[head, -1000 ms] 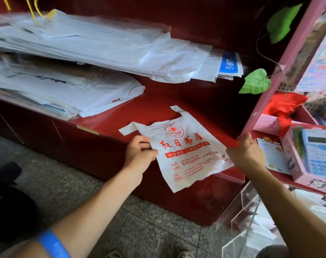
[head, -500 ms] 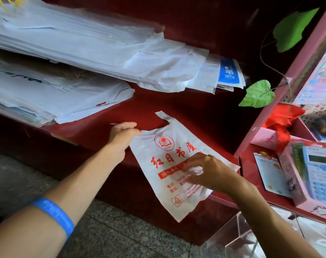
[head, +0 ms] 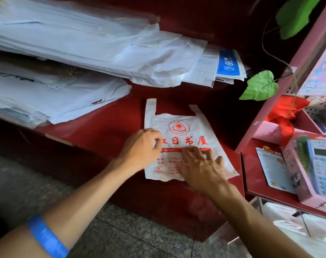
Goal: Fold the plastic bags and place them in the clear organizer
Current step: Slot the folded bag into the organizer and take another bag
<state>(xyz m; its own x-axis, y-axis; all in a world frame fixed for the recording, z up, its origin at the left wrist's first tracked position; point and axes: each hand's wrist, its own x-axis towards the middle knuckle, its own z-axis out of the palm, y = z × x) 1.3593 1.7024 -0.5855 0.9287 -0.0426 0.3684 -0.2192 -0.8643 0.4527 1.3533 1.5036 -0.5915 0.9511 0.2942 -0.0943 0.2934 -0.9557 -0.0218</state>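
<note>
A white plastic bag point(head: 184, 131) with red print lies flat on the red shelf point(head: 110, 125), its two handles pointing away from me. My left hand point(head: 141, 148) has its fingers curled at the bag's left edge and pinches it. My right hand point(head: 199, 166) lies flat with straight fingers, pressing the bag's lower middle. The clear organizer point(head: 296, 231) shows at the lower right, under the red counter, with white bags inside.
Stacks of white bags and paper packs point(head: 80, 53) fill the shelf's left and back. A pink calculator point(head: 320, 164) and a card point(head: 273, 168) sit on the right counter. Green leaves point(head: 260, 86) and a red ribbon point(head: 285, 110) hang by a pink post. Grey floor lies below.
The bag has been turned and now lies flat and square on the shelf. My left hand moved right onto its left edge, and my right hand went flat on it.
</note>
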